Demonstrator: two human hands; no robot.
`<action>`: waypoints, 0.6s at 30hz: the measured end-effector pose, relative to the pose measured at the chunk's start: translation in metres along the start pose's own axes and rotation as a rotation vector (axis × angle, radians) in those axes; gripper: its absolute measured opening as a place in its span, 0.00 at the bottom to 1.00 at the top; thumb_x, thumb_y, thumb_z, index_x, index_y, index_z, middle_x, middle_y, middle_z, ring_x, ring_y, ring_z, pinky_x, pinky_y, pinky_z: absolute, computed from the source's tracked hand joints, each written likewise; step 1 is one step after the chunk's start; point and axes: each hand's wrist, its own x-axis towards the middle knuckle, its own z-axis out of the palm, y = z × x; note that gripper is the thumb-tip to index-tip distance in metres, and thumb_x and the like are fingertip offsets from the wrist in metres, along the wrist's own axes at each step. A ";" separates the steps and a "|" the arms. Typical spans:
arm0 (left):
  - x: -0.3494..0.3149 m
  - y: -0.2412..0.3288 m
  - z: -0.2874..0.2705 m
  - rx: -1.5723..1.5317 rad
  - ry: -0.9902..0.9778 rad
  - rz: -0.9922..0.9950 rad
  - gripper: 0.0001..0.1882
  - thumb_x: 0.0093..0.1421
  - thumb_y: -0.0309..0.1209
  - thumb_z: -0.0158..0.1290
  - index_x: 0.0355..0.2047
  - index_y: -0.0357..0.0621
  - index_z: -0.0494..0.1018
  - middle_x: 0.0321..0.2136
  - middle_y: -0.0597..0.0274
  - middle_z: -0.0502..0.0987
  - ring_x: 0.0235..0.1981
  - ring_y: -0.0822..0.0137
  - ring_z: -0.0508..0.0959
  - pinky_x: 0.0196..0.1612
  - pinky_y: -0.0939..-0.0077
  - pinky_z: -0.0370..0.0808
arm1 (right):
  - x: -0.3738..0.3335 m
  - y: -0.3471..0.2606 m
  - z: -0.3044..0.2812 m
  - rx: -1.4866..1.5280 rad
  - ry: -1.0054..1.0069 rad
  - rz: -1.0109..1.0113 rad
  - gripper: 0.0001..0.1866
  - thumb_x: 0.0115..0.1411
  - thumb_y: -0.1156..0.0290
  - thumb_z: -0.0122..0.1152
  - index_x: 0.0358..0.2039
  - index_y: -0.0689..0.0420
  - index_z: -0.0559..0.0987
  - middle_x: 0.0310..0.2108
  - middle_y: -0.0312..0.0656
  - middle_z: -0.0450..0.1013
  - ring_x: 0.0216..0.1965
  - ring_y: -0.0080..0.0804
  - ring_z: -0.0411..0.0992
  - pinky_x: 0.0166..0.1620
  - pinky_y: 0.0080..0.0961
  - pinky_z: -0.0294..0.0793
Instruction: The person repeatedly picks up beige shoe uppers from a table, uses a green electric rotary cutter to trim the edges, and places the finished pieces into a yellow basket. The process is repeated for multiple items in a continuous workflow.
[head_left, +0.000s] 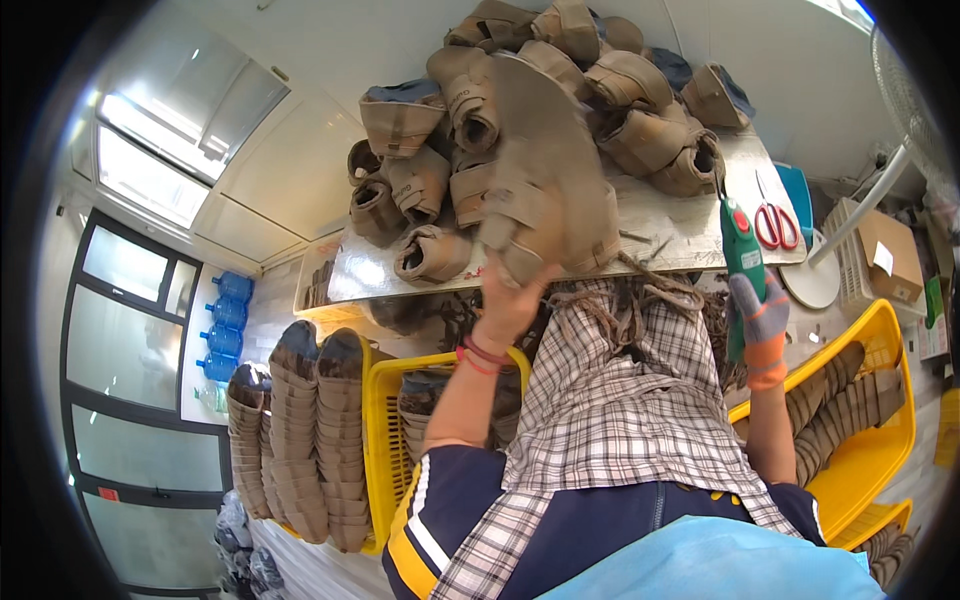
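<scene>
My bare left hand [512, 310] is closed on the lower edge of a taupe shoe upper [545, 190], lifted over the table's near edge and smeared by motion. A grey and orange glove covers my right hand [763, 325], whose fingers wrap round a green handheld tool [741, 240]. The tool has a red button and a thin dark tip pointing away from me. Red-handled scissors [776, 226] lie on the table [745, 165] just right of the tool. Several more shoe uppers [432, 254] are heaped across the table's middle and far side.
Yellow crates [375, 420] hold stacked uppers at my left, with another yellow crate [868, 490] at my right. A white fan [900, 160] and cardboard box [885, 255] stand at the right. Cords [665, 290] hang along the table's near edge.
</scene>
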 end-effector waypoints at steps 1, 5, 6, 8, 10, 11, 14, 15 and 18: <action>0.009 -0.002 -0.018 0.131 -0.082 0.134 0.19 0.53 0.21 0.60 0.45 0.33 0.71 0.45 0.51 0.75 0.42 0.56 0.77 0.46 0.68 0.73 | -0.005 0.003 0.002 -0.010 -0.005 0.005 0.14 0.56 0.65 0.65 0.38 0.61 0.76 0.20 0.30 0.69 0.17 0.14 0.62 0.21 0.14 0.60; 0.068 0.032 -0.047 0.302 0.055 0.280 0.19 0.53 0.19 0.59 0.46 0.35 0.71 0.43 0.56 0.77 0.42 0.65 0.77 0.46 0.71 0.74 | -0.015 0.016 0.007 -0.047 -0.053 0.048 0.15 0.55 0.66 0.66 0.39 0.61 0.76 0.20 0.30 0.68 0.17 0.14 0.62 0.20 0.14 0.60; 0.090 0.040 -0.046 0.232 0.157 0.247 0.19 0.54 0.19 0.59 0.47 0.35 0.71 0.43 0.58 0.77 0.42 0.66 0.77 0.46 0.72 0.73 | -0.017 0.020 0.005 -0.065 -0.071 0.067 0.15 0.55 0.66 0.66 0.39 0.61 0.76 0.20 0.30 0.68 0.17 0.14 0.62 0.20 0.14 0.60; 0.151 0.012 -0.088 0.400 0.186 0.448 0.21 0.54 0.25 0.61 0.49 0.36 0.72 0.42 0.59 0.79 0.42 0.68 0.77 0.48 0.73 0.71 | -0.018 0.025 0.005 -0.058 -0.074 0.088 0.15 0.55 0.67 0.66 0.40 0.61 0.76 0.20 0.29 0.68 0.17 0.14 0.62 0.20 0.14 0.61; 0.206 0.016 -0.100 0.339 0.188 0.367 0.22 0.55 0.29 0.62 0.49 0.33 0.72 0.43 0.59 0.78 0.43 0.68 0.76 0.49 0.74 0.70 | -0.017 0.029 0.001 -0.053 -0.055 0.092 0.15 0.56 0.67 0.66 0.40 0.61 0.76 0.20 0.29 0.68 0.17 0.14 0.62 0.20 0.13 0.61; 0.233 0.015 -0.119 0.319 0.202 0.322 0.19 0.56 0.30 0.61 0.45 0.34 0.73 0.41 0.60 0.78 0.40 0.68 0.76 0.46 0.74 0.71 | -0.019 0.028 0.003 -0.055 -0.047 0.084 0.14 0.56 0.67 0.66 0.39 0.60 0.76 0.20 0.29 0.68 0.17 0.14 0.62 0.20 0.13 0.61; 0.284 -0.024 -0.170 0.111 0.376 -0.066 0.14 0.57 0.32 0.59 0.39 0.35 0.74 0.35 0.62 0.78 0.34 0.68 0.75 0.40 0.74 0.71 | -0.022 0.030 0.003 -0.069 -0.042 0.099 0.13 0.56 0.67 0.65 0.39 0.60 0.76 0.20 0.29 0.68 0.17 0.13 0.62 0.20 0.13 0.61; 0.288 -0.043 -0.175 0.011 0.448 -0.237 0.14 0.58 0.33 0.59 0.37 0.35 0.75 0.33 0.62 0.78 0.32 0.68 0.74 0.39 0.74 0.70 | -0.020 0.035 0.000 -0.070 -0.047 0.112 0.13 0.56 0.67 0.65 0.38 0.60 0.76 0.20 0.29 0.68 0.17 0.13 0.62 0.21 0.13 0.61; 0.227 -0.085 -0.139 0.142 0.579 0.015 0.14 0.58 0.31 0.56 0.41 0.35 0.72 0.33 0.60 0.76 0.33 0.68 0.76 0.39 0.74 0.74 | -0.025 0.035 -0.004 -0.054 -0.034 0.175 0.11 0.56 0.68 0.64 0.37 0.60 0.76 0.20 0.28 0.68 0.17 0.13 0.62 0.21 0.14 0.60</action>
